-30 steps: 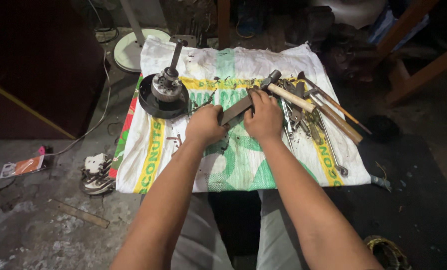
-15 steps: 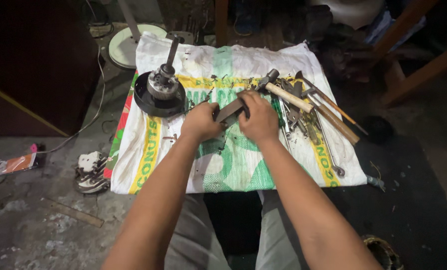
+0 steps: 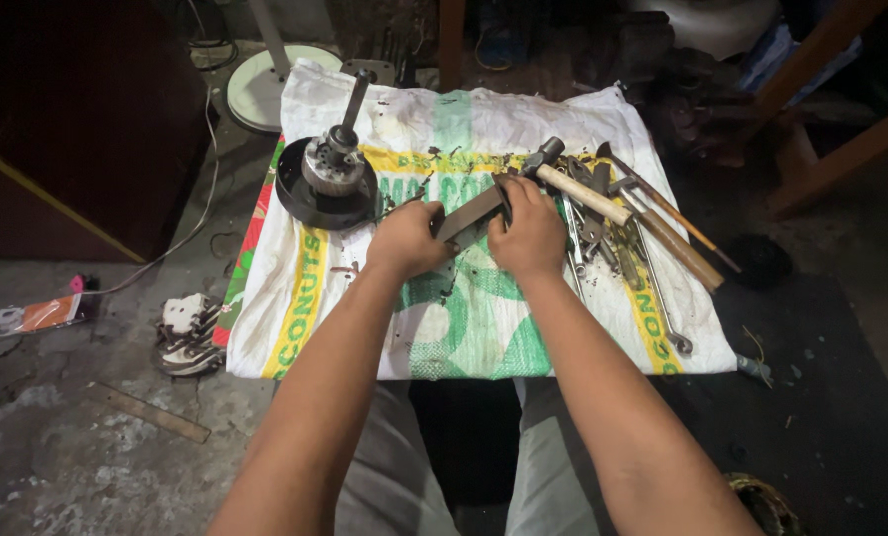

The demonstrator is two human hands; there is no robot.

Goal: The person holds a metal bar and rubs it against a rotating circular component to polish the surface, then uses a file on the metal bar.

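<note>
both hands grip a flat metal bar (image 3: 472, 210) over the sack (image 3: 483, 318).

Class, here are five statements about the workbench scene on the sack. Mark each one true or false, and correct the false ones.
1. Both hands grip one flat dark metal piece. True: left hand and right hand hold it together.
2. The motor part with a shaft lies right of the hands. False: it is to their left.
3. A wooden-handled hammer lies on the sack. True.
4. The left hand rests on the hammer. False: it is on the metal piece.
5. The sack is spread on a polished table. False: it lies on a rough floor.
</note>
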